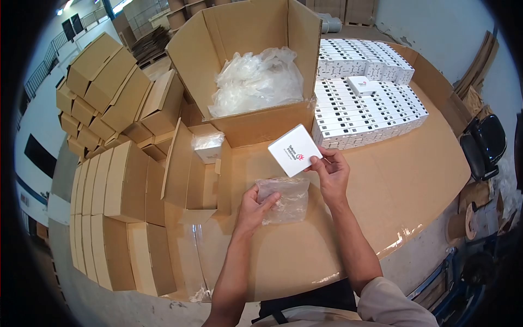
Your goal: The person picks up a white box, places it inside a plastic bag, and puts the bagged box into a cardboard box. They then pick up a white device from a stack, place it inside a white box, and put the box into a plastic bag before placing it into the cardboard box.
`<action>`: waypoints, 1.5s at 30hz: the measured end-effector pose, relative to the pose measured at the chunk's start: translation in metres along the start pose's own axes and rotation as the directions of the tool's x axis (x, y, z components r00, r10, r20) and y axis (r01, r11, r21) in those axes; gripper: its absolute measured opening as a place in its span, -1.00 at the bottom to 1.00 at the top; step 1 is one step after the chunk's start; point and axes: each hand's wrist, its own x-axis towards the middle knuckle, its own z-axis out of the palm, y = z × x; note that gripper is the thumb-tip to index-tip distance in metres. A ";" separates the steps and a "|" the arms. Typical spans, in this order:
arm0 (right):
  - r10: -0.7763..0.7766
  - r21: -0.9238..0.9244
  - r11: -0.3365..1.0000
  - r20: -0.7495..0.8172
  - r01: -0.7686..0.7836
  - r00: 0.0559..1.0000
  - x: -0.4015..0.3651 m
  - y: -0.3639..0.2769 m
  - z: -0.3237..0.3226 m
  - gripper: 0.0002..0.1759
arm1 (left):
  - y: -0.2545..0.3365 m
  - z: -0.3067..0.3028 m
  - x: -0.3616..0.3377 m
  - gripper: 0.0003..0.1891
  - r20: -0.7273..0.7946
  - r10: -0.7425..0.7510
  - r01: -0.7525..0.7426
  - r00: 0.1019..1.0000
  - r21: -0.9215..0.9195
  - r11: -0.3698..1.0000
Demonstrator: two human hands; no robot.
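Note:
My right hand [333, 174] grips a white square box [295, 151] by its right corner, thumb on the printed face with a small red logo. Below it, my left hand [256, 208] pinches a clear plastic bag [289, 203] at its left side. The box's lowest corner comes down right at the bag's upper edge in this view. To the left stands an open brown carton [202, 182], with a plastic-wrapped white box [208, 148] at its far end.
A large open carton [261, 128] behind holds a heap of clear bags [259, 82]. Rows of white boxes [370, 111] stand at the back right, with one loose box [360, 85] on top. Brown cartons [109, 191] are stacked along the left. Cardboard [392, 201] covers the table.

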 end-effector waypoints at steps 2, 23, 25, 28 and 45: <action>0.008 0.000 1.000 0.028 -0.008 1.000 -0.002 0.003 0.001 -0.77 | -0.001 0.001 0.000 -0.59 -0.017 0.000 0.000 1.000 0.006 1.000; 0.163 -0.052 0.986 0.214 -0.156 0.963 -0.005 0.007 -0.002 -0.80 | -0.008 -0.002 0.004 -0.72 -0.117 0.002 0.001 0.993 0.028 1.000; 0.154 -0.062 0.988 0.222 -0.144 0.963 -0.003 0.007 -0.003 -0.80 | -0.012 -0.003 0.006 -0.72 -0.114 0.045 -0.040 0.992 0.046 0.998; 0.184 -0.105 0.981 0.252 -0.162 0.950 -0.002 0.007 -0.006 -0.80 | -0.007 0.000 0.004 -0.71 -0.141 0.052 -0.050 0.989 0.012 0.999; 0.207 -0.227 0.964 0.311 -0.139 0.927 0.001 0.012 -0.013 -0.82 | -0.011 0.002 0.010 -0.73 -0.228 0.107 -0.133 0.968 -0.100 0.986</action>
